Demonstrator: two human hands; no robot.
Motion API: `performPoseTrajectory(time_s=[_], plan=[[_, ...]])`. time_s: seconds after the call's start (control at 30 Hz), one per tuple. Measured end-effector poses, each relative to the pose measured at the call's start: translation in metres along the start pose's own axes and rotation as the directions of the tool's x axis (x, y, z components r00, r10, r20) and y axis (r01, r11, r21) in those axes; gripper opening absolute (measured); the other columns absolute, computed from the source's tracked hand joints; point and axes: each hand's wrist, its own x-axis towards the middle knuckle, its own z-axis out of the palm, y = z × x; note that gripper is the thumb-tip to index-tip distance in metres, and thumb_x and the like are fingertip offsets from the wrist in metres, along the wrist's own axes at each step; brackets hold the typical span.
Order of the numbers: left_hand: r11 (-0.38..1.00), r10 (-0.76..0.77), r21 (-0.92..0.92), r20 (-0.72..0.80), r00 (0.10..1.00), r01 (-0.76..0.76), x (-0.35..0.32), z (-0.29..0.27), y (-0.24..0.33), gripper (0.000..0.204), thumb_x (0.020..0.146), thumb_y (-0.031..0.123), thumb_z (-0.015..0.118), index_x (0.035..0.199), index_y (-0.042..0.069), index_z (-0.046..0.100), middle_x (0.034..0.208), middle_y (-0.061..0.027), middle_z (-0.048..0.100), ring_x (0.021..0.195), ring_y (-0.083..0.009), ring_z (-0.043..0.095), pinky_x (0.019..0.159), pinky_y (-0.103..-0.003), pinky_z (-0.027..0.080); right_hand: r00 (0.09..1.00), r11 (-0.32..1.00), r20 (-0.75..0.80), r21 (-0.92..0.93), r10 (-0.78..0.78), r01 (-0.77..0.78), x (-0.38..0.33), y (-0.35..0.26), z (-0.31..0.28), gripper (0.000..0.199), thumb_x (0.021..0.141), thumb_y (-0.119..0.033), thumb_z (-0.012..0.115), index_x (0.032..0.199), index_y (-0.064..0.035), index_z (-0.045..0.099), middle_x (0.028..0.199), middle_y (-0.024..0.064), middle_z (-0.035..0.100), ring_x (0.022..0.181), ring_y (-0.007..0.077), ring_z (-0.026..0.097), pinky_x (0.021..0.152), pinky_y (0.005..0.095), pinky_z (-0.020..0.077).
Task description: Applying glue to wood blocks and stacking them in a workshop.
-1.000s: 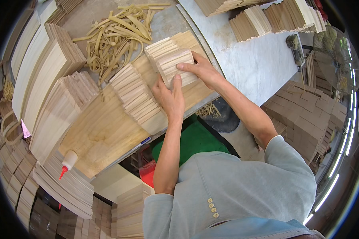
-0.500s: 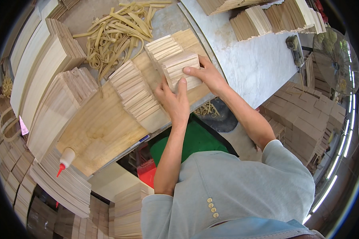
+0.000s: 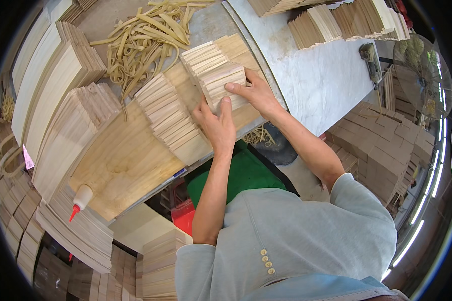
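Between my two hands is a short stack of thin wooden slats (image 3: 220,79), gripped from both sides at the front end of a longer row of pale slats (image 3: 204,57). My left hand (image 3: 217,120) closes on its near left side, the thumb pressed upright against the edge. On the right side my right hand (image 3: 256,93) wraps round it, with the thumb lying over the top. Fingertips behind the stack are hidden. To the left, a second row of slats (image 3: 168,113) rests on the wooden board (image 3: 128,145).
Tan elastic bands (image 3: 145,45) lie heaped behind the board. Tall stacks of curved wood strips (image 3: 60,95) stand at the left. A white glue bottle (image 3: 84,195) with a red nozzle sits at the board's near left corner. More wood bundles (image 3: 316,25) stand on the pale tabletop (image 3: 306,75).
The gripped stack and both hands have shifted slightly left, back against the row of slats behind. The whole view has also drifted a little.
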Motion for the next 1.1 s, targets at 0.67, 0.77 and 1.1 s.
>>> performPoseTrajectory(time_s=[0.67,0.77,1.1], plan=[[0.996,0.046,-0.069,-0.041,0.998,-0.048,-0.021,0.006,-0.023,0.058,0.089,0.015,0.065,0.138,-0.002,0.039,0.121,-0.0207,0.040,0.115,-0.0346,0.043,0.100,-0.044,0.034,0.997,0.998,-0.068,-0.052,-0.032,0.029,-0.028,0.022,0.004,0.073,0.084,-0.031,0.072,0.138,0.0052,0.038,0.135,0.0167,0.040,0.125,0.0259,0.044,0.102,0.0381,0.0382],[0.997,0.070,-0.034,-0.039,0.997,-0.071,-0.021,0.006,-0.022,0.057,0.089,0.015,0.064,0.137,-0.002,0.039,0.121,-0.0209,0.040,0.114,-0.0348,0.043,0.100,-0.043,0.034,0.997,0.997,-0.067,-0.071,-0.038,0.033,-0.028,0.023,0.003,0.074,0.084,-0.031,0.072,0.138,0.0058,0.037,0.136,0.0170,0.039,0.125,0.0262,0.044,0.102,0.0383,0.0383],[0.994,0.106,0.000,-0.062,0.992,-0.107,-0.029,0.007,-0.028,0.057,0.089,0.012,0.064,0.138,-0.003,0.039,0.122,-0.0205,0.039,0.115,-0.0330,0.041,0.100,-0.043,0.034,0.993,0.984,-0.111,-0.177,-0.038,0.018,-0.038,0.025,0.003,0.075,0.082,-0.031,0.074,0.137,0.0064,0.039,0.135,0.0166,0.037,0.119,0.0246,0.044,0.096,0.0361,0.0424]])
